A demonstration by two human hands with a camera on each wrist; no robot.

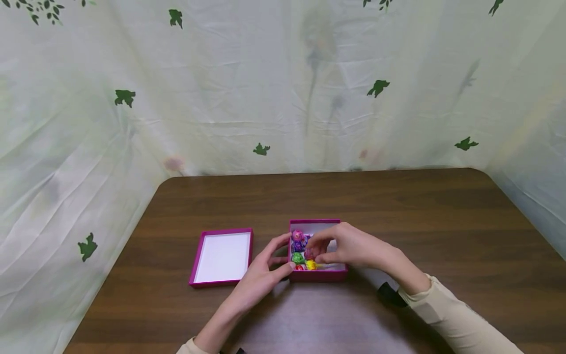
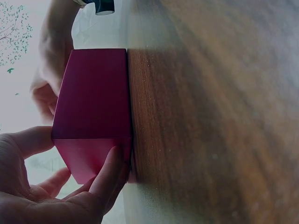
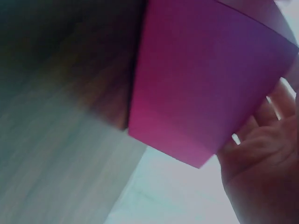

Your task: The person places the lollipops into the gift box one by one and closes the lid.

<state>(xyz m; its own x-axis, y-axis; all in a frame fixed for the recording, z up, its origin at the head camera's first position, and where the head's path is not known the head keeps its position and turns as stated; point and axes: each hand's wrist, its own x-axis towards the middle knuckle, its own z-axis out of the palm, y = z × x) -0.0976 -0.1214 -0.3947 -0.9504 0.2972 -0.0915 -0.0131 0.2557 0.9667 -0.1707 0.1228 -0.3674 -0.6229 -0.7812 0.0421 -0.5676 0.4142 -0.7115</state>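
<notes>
A magenta box [image 1: 318,276] with a pale lining stands uncovered on the table. Inside its left half lie bright wrapped lollipops: a pink one [image 1: 297,235], a green one [image 1: 298,258], a yellow one [image 1: 311,265], plus purple and red ones. My left hand [image 1: 264,273] holds the box by its left end, thumb by the near corner and fingers along the side; the left wrist view shows fingertips on that wall. My right hand [image 1: 349,246] reaches over the box's right side, curled fingers and thumb pinching a pink-wrapped lollipop [image 1: 309,253] among the others.
Left of the box lies its magenta-rimmed lid [image 1: 223,258], white inside facing up. The brown wooden table [image 1: 398,206] runs back to a pale curtain [image 1: 230,98] with green leaf prints. A dark strap [image 1: 391,295] hangs by the right wrist.
</notes>
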